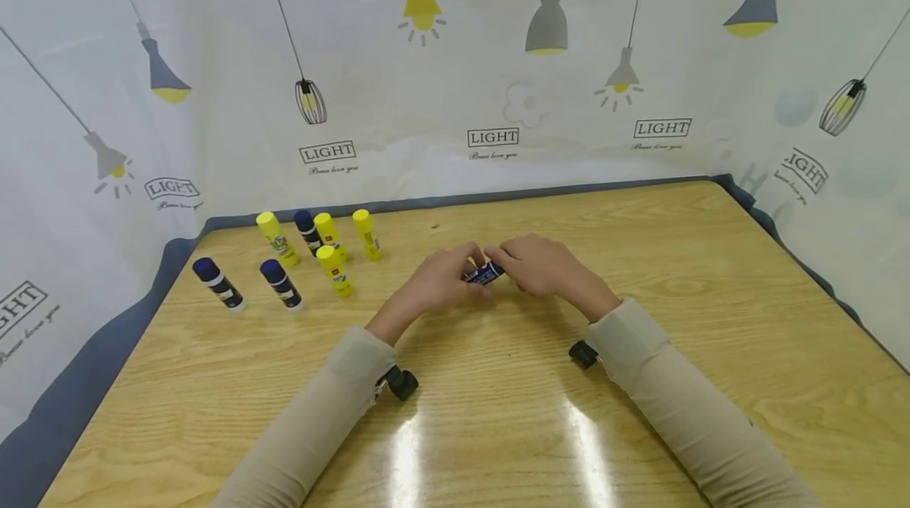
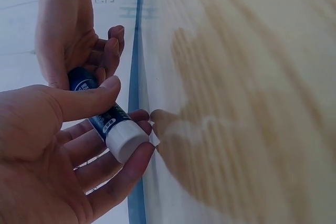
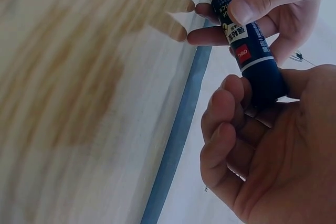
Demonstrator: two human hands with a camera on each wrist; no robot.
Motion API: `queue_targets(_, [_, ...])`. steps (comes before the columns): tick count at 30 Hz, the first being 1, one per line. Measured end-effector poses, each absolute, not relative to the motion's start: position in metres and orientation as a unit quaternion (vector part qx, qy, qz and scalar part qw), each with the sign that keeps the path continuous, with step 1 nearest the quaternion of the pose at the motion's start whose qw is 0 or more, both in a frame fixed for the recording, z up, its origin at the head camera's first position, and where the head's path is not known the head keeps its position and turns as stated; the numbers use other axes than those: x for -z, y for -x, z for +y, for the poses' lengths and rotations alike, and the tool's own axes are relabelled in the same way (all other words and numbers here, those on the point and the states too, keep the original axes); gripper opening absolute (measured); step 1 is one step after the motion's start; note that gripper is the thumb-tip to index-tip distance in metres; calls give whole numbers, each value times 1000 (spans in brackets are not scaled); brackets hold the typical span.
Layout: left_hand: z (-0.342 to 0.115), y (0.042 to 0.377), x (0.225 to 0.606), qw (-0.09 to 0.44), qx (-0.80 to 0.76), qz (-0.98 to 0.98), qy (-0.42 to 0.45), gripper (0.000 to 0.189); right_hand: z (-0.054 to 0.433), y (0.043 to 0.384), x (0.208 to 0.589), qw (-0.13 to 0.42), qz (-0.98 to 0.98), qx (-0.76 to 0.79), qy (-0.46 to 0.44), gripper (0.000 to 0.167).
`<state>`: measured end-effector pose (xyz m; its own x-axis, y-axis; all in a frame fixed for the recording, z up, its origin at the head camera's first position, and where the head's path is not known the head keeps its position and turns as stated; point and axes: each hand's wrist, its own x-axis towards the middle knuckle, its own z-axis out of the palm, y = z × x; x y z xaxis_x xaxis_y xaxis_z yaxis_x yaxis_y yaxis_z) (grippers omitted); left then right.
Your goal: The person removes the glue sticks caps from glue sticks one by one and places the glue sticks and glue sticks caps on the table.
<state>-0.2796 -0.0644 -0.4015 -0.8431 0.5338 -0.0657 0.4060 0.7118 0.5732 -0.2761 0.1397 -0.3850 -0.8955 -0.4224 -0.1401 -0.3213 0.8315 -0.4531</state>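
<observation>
A dark blue glue stick [image 1: 486,274] with a white base is held in the air between both hands, above the middle of the table. My left hand [image 1: 446,277] grips its body, the thumb lying across the label in the right wrist view. At the other end, the fingers of my right hand [image 1: 542,265] pinch the blue cap [image 3: 265,82], which sits on the tube. In the left wrist view the white base [image 2: 127,141] points toward the tabletop, and the tube is tilted.
On the left of the wooden table [image 1: 483,381] stand several upright glue sticks. Yellow ones [image 1: 334,271] are grouped with a blue one [image 1: 308,233]; two more blue ones, a nearer stick [image 1: 281,284] and a leftmost stick [image 1: 219,284], stand apart. A lamp-printed curtain [image 1: 455,81] hangs behind.
</observation>
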Motion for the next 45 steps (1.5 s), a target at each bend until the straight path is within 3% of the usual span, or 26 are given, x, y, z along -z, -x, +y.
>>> queue_targets(14, [-67,281,401,118,-273,916,-270,36,140,276,385,113,946,225,203,54])
queue_targets(24, [-67,282,401,114,-287,914,-263,34,138,278,383,100,932,269,220,31])
queue_targets(34, [-70,281,399,137,-309,903,-267,28,136,276,383,87,921,304,226,25])
queue_targets(45, [-68,284,401,122,-293,908,-273,33,136,274,384,84,918,314,228,24])
